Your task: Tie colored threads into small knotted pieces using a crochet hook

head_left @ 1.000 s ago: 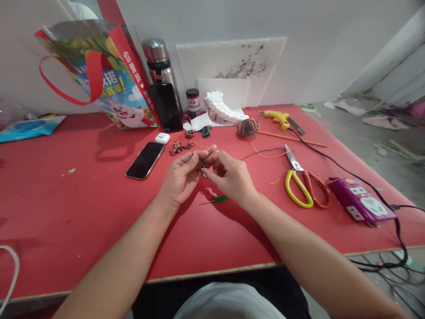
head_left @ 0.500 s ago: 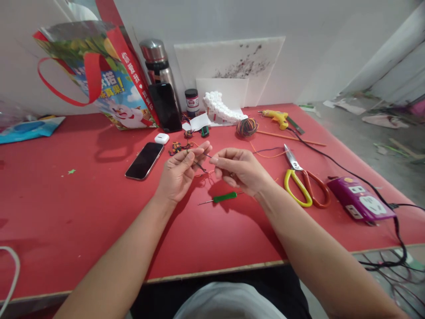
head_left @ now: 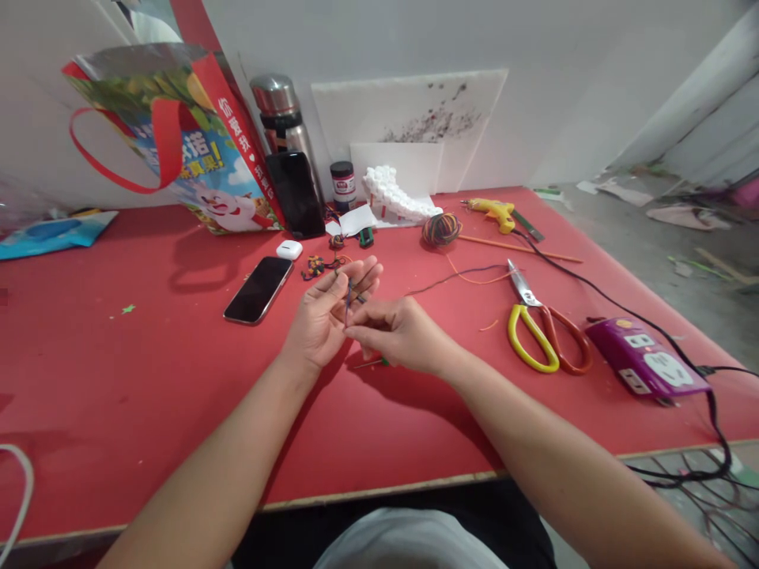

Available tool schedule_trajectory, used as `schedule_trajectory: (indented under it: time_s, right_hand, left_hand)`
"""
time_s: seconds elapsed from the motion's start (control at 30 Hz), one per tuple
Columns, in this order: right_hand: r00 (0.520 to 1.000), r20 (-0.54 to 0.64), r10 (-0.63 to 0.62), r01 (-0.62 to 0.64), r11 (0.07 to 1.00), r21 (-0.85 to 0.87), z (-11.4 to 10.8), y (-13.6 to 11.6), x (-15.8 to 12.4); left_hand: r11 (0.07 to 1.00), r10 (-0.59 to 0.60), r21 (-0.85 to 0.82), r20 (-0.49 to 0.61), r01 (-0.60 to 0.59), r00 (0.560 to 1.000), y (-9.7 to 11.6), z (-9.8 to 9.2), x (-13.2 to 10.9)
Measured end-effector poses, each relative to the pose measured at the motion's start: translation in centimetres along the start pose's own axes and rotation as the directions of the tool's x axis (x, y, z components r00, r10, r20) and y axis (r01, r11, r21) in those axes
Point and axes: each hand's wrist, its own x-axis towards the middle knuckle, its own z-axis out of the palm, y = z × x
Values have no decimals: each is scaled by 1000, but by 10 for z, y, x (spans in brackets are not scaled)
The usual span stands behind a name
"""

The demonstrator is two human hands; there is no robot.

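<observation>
A: where's the thread (head_left: 347, 308) at?
B: strung between both hands, above the red table (head_left: 178, 411). left hand (head_left: 323, 316) has it under the thumb, other fingers loosely spread. right hand (head_left: 403, 336) pinches it, thumb to fingertip.
A: containers?
B: silver flask (head_left: 277, 96) and dark-lidded jar (head_left: 343, 188) are capped, can't tell what's inside. shopping bag (head_left: 234, 186) contents are hidden too.
</observation>
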Motion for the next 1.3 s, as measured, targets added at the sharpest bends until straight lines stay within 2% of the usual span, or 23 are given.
schedule_trajectory:
  time_s: [0.1,0.17,0.2,0.27,0.33,0.37,0.4,0.43,0.5,0.57,0.63,0.7,0.93,1.17,1.23,1.3]
  right_hand:
    - [996,93,4,6,994,-108,-2,0,-3]
    - [994,106,-11,24,992,-126,-8,-5,-5]
    - [998,60,-33,40,992,-118,-11,-9,-5]
    - [984,-155,-91,79,994,-77,-18,-14,-4]
    - [903,-413,-119,126,992,-8,-24,-17,-2]
    - [859,-501,-110,147,988,35,-27,-17,0]
    - [829,-552,-88,160,984,83,-30,-16,3]
    - [823,-565,-51,154,978,137,-32,-15,4]
    - [872,-487,51,78,967,242,-35,-11,7]
    - [936,-306,172,-68,944,323,-36,-9,7]
    - [956,-149,251,-182,912,366,-35,-8,7]
    - [960,-102,261,-203,898,390,-34,-9,6]
    - [956,-136,261,-184,891,414,-31,-13,6]
    - [957,-178,228,-129,888,442,-36,-17,6]
    - [955,-219,202,-91,897,432,-35,-15,7]
    - [938,-309,159,-24,916,400,-35,-13,8]
  left_hand:
    - [999,-24,-30,18,24,1000,1,0,0]
    - [998,-43,-39,17,44,999,2,-1,0]
    - [998,-52,-39,16,53,998,2,-2,0]
    - [997,-66,-35,35,67,997,3,-4,0]
    - [996,-82,-29,76,84,994,4,-5,0]
    - [995,-96,-26,100,99,990,5,-5,-1]
    - [993,-115,-22,124,118,986,5,-5,-2]
    - [990,-136,-15,147,140,980,6,-5,-3]
    - [984,-174,8,186,175,967,7,-5,-5]
    - [981,-194,36,208,191,959,7,-6,-6]
    - [980,-197,72,210,186,958,7,-7,-6]
    - [979,-194,110,209,174,958,7,-9,-6]
    - [978,-193,126,259,165,946,6,-6,-7]
    - [980,-180,125,239,154,954,4,-8,-7]
    - [983,-163,121,220,139,962,3,-7,-6]
    - [986,-136,118,191,115,972,2,-7,-4]
